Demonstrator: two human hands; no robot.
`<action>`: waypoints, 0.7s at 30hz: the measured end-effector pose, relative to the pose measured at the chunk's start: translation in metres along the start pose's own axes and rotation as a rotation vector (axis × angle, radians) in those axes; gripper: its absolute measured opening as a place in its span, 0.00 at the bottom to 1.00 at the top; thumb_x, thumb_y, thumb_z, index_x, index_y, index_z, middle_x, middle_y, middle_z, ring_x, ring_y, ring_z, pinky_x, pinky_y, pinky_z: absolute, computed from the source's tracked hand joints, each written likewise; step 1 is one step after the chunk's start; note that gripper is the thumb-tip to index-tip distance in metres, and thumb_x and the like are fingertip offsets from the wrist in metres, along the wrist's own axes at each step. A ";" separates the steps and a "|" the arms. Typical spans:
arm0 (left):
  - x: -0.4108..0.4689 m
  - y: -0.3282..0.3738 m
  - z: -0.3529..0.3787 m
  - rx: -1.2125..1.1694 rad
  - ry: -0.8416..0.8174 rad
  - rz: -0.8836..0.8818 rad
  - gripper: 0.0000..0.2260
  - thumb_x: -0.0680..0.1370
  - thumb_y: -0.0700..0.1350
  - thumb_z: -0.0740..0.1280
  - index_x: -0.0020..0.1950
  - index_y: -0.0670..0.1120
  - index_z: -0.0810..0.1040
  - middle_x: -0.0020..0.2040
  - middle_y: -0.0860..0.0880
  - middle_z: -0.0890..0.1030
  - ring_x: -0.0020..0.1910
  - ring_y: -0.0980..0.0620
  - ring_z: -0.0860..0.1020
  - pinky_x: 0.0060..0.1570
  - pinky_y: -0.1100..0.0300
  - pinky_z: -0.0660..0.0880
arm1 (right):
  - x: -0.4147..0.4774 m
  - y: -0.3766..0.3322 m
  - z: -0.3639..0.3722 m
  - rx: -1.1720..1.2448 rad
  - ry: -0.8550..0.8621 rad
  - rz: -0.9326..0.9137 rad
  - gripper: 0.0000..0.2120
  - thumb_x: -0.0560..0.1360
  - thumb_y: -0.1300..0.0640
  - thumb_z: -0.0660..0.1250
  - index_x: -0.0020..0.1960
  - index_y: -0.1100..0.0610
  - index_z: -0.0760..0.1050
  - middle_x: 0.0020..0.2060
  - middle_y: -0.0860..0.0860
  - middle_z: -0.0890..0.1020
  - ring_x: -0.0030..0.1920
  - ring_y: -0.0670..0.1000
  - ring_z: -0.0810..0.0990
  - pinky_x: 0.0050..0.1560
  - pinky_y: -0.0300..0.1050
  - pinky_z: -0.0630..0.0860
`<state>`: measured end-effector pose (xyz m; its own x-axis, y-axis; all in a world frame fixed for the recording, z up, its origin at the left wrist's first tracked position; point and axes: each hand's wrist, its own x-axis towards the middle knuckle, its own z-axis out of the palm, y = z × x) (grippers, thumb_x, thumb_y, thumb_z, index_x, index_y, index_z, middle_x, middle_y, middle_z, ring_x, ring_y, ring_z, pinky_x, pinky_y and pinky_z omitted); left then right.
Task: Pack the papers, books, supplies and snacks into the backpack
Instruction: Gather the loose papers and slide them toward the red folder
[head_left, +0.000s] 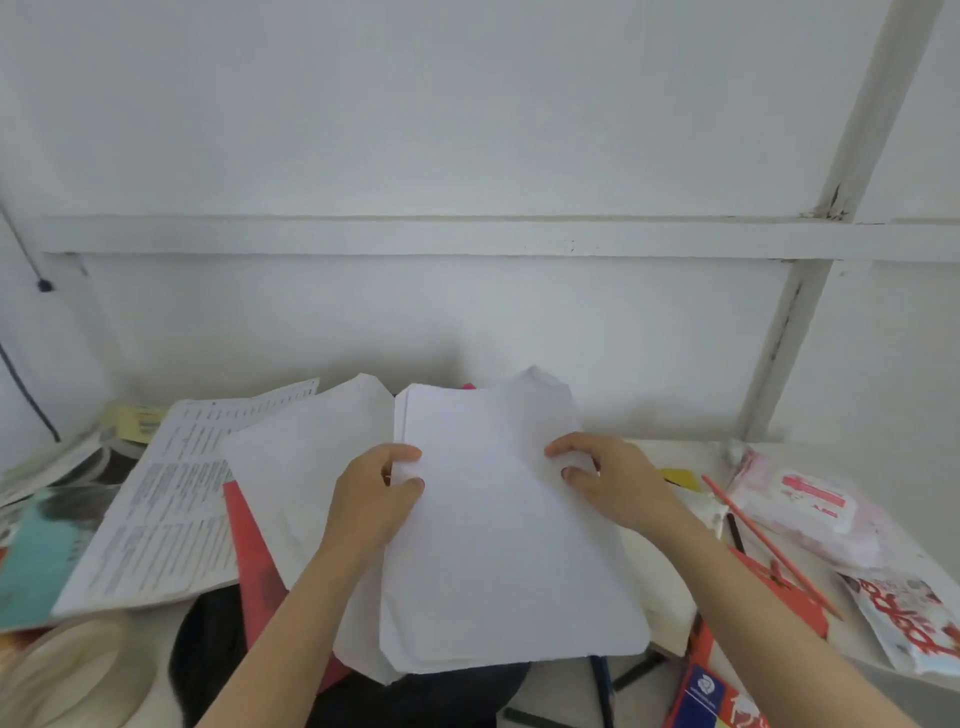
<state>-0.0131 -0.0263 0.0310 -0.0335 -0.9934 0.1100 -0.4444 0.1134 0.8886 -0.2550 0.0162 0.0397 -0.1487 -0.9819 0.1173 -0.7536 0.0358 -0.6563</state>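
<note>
A thick stack of white papers lies in the middle of the desk, over a dark backpack whose black fabric shows below and to the left. My left hand pinches the stack's left edge between thumb and fingers. My right hand rests on the stack's upper right part with curled fingers on a loose sheet. More white sheets and a red folder spread out to the left beneath the stack.
A printed booklet and a teal-covered book lie at the left. At the right are a pink wipes pack, a red-and-white snack bag, a red pencil and a blue box. A white wall stands behind.
</note>
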 end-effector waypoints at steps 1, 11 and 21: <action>-0.003 -0.008 -0.001 0.076 0.024 -0.006 0.14 0.73 0.39 0.66 0.55 0.53 0.77 0.49 0.57 0.78 0.50 0.54 0.75 0.49 0.63 0.70 | 0.000 0.001 0.007 -0.063 -0.034 0.007 0.14 0.75 0.59 0.62 0.56 0.44 0.76 0.52 0.45 0.80 0.47 0.47 0.77 0.48 0.41 0.74; -0.017 -0.037 -0.005 0.576 0.052 -0.176 0.12 0.76 0.53 0.63 0.59 0.58 0.73 0.63 0.53 0.73 0.68 0.48 0.64 0.71 0.43 0.48 | 0.004 -0.004 0.037 -0.109 -0.103 0.075 0.19 0.74 0.54 0.65 0.64 0.48 0.71 0.43 0.44 0.69 0.48 0.47 0.70 0.46 0.38 0.65; -0.008 -0.020 -0.011 -0.403 0.076 -0.292 0.11 0.73 0.33 0.67 0.48 0.49 0.75 0.51 0.45 0.76 0.48 0.46 0.77 0.45 0.55 0.74 | 0.006 0.004 0.039 0.197 -0.033 0.124 0.14 0.72 0.59 0.68 0.56 0.48 0.76 0.55 0.45 0.75 0.54 0.44 0.72 0.49 0.37 0.65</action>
<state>0.0055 -0.0200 0.0174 0.1126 -0.9823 -0.1499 -0.0441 -0.1556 0.9868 -0.2344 0.0037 0.0087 -0.2093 -0.9778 0.0040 -0.5910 0.1232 -0.7972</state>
